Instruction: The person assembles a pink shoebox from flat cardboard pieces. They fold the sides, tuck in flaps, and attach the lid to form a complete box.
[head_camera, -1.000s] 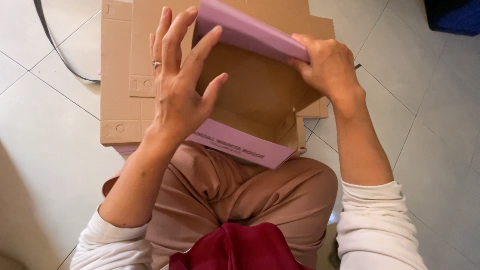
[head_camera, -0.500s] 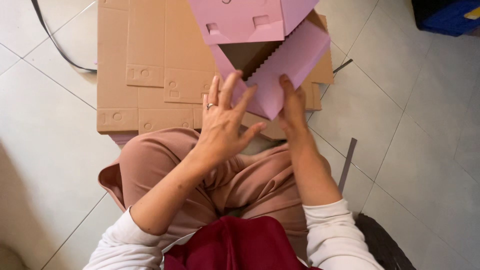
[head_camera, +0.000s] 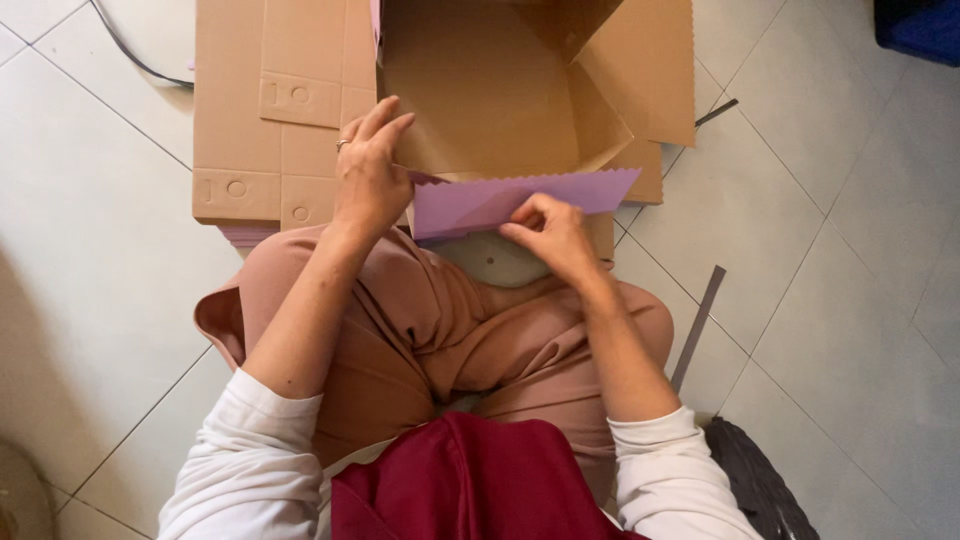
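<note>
Head view shows a seated person on a tiled floor (head_camera: 120, 300) with an open cardboard box (head_camera: 500, 90), brown inside and lilac outside, standing just past the knees. The left hand (head_camera: 370, 175) rests on the box's near left corner, its grip loose, fingers spread over the edge, while the right hand (head_camera: 548, 232) pinches the lower edge of the lilac flap (head_camera: 520, 198) with the zigzag rim, which lies folded out toward the lap. Flat brown cardboard sheets (head_camera: 270, 110) lie on the floor just left of the box, touching it.
</note>
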